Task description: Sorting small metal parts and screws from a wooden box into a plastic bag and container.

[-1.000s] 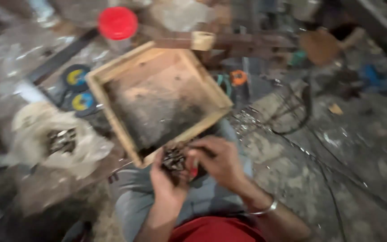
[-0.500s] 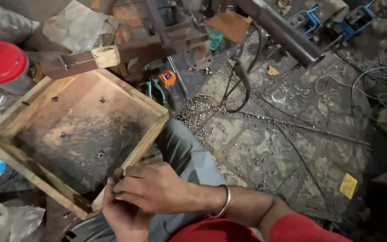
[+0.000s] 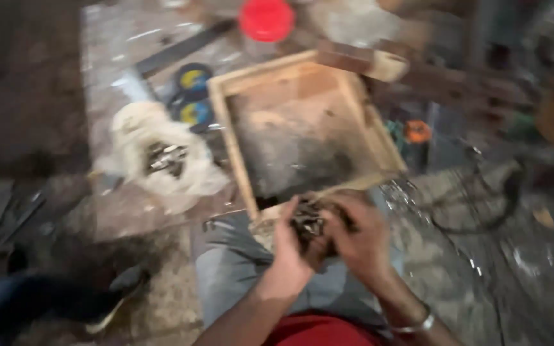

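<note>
Both hands, left [image 3: 288, 247] and right [image 3: 361, 242], cupped a clump of small metal parts [image 3: 309, 224] over the lap, fingers curled around it, just beside the wooden tray's [image 3: 229, 131] near edge.

Dark metal bits [image 3: 309, 224] blurred, half hidden between cupped hands

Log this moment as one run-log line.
left hand + right hand: cupping small metal parts | beside: wooden tray | view: blurred
</note>
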